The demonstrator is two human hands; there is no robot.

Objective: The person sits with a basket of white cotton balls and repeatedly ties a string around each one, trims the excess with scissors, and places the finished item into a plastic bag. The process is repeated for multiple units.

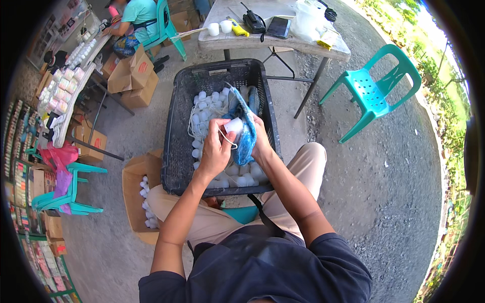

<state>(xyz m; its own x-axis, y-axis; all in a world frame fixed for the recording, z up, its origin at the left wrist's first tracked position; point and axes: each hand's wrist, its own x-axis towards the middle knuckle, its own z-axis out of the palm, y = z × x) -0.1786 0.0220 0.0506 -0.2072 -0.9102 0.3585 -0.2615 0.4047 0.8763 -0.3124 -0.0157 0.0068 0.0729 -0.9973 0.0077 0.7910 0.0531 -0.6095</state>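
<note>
Beyond both hands I have one long table with a worn, pale top and metal legs. Directly beneath them sits one black, perforated plastic crate, resting by the person's legs. One teal plastic chair with a slotted back stands empty, well to the right of the right hand. One open brown cardboard carton is low and to the left of the left hand; it contains several small white pieces, overlapping too much for me to count exactly.

I count one crumpled blue cloth with a mottled pattern, gripped in the right hand, its upper end rising to a point. The left hand is narrowed around one short white cylinder, held just left of the cloth, with one loop of thin white cord hanging by its fingers. Below the hands, dozens of similar white cylinders fill the crate; I can't give an exact number.

On the table, ahead of the hands, I count one black handheld radio with an antenna and two more white cylinders.
</note>
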